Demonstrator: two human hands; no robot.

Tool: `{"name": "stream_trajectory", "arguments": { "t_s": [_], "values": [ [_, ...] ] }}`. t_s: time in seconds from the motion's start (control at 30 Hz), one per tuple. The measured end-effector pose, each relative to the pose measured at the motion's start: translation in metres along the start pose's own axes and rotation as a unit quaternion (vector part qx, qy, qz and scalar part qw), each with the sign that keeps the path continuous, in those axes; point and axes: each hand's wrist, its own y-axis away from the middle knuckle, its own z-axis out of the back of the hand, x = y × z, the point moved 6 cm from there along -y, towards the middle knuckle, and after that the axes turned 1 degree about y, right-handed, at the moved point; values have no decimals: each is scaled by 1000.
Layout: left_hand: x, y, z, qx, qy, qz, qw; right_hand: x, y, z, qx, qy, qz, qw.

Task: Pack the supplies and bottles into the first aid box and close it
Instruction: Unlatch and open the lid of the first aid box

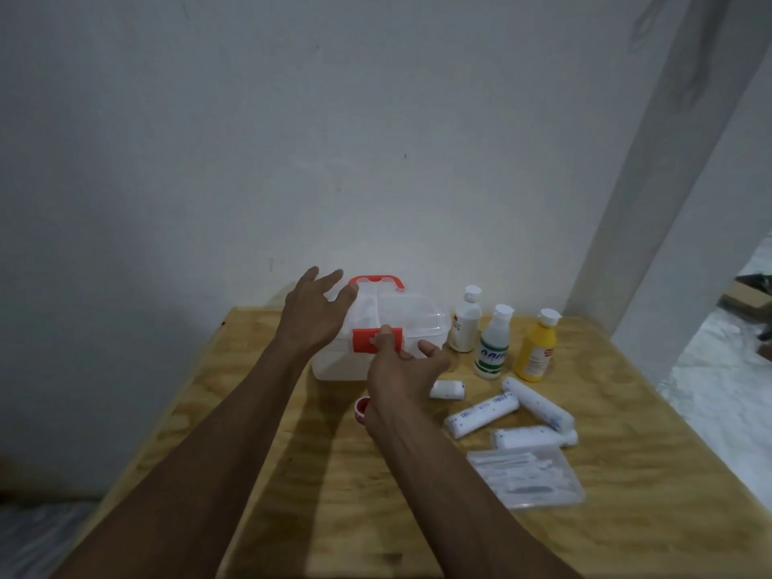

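A translucent white first aid box with a red handle and a red front latch stands shut at the back of the wooden table. My left hand rests with spread, straight fingers on the left of the lid. My right hand has its fingertips on the red latch, thumb out to the right. Right of the box stand three bottles: a white one, a white one with a green label and a yellow one. Several white bandage rolls lie in front of them.
A clear flat pouch of supplies lies at the front right. A small red tape roll sits by my right wrist. The table stands against a white wall, and its right edge drops to a pale floor.
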Motion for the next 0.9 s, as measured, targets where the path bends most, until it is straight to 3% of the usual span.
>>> {"name": "stream_trajectory", "arguments": {
  "t_s": [0.23, 0.3, 0.4, 0.6, 0.8, 0.9],
  "values": [
    [-1, 1, 3, 6, 8, -7, 1000, 10, 3, 5, 18, 15, 96, 995],
    [-1, 1, 3, 13, 6, -10, 1000, 19, 6, 12, 22, 74, 188, 979],
    [0, 1, 3, 22, 0, -13, 1000, 35, 15, 15, 90, 157, 340, 923],
    [1, 0, 1, 28, -4, -19, 999, 53, 13, 9, 202, 314, 473, 798],
    [2, 3, 0, 23, 3, -34, 999, 69, 9, 0, 203, 408, 580, 676],
    [2, 6, 2, 11, 15, -35, 999, 76, 10, -2, 165, 445, 633, 611]
  ]
}}
